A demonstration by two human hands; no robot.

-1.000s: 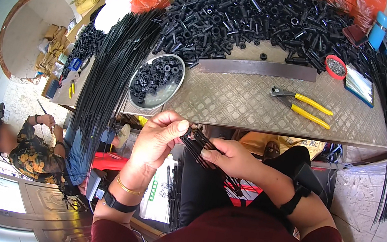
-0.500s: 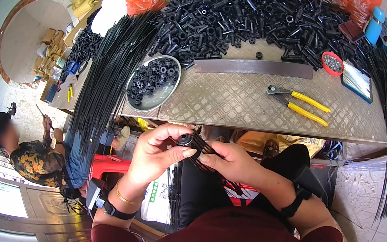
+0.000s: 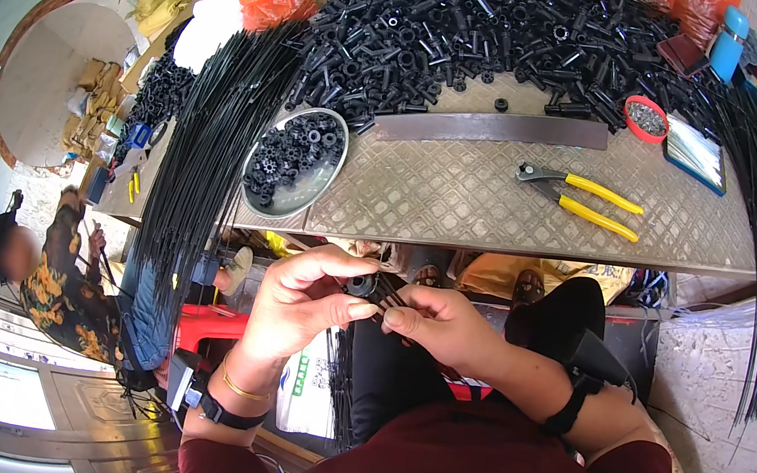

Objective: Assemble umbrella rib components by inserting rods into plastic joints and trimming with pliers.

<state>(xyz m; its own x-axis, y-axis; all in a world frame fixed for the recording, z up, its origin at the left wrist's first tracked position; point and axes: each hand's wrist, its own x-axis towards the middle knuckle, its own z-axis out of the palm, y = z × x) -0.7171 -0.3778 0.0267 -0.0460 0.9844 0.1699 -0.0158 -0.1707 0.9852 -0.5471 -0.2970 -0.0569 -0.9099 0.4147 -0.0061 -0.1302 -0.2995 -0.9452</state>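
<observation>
My left hand (image 3: pixel 301 302) pinches a small black ring-shaped plastic part (image 3: pixel 360 285) between thumb and fingers, its round end facing up. Thin black rods (image 3: pixel 386 293) run from that part into my right hand (image 3: pixel 434 323), whose thumb and fingers are closed on them. The two hands are close together above my lap, just in front of the table edge. Where the rods meet the ring is partly covered by my fingertips. A white bowl (image 3: pixel 324 190) of small black toothed rings stands on the table beyond my left hand.
On the table lie pliers with yellow handles (image 3: pixel 599 219), a flat metal bar (image 3: pixel 494 132), a red dish of small metal pieces (image 3: pixel 645 120) and a heap of black plastic parts (image 3: pixel 491 27). Long black rods (image 3: pixel 218 122) overhang the edge. A person (image 3: pixel 78 288) sits at left.
My right hand has shifted slightly left, nearer my left hand, and less of the rods shows between them. The person at left has raised an arm.
</observation>
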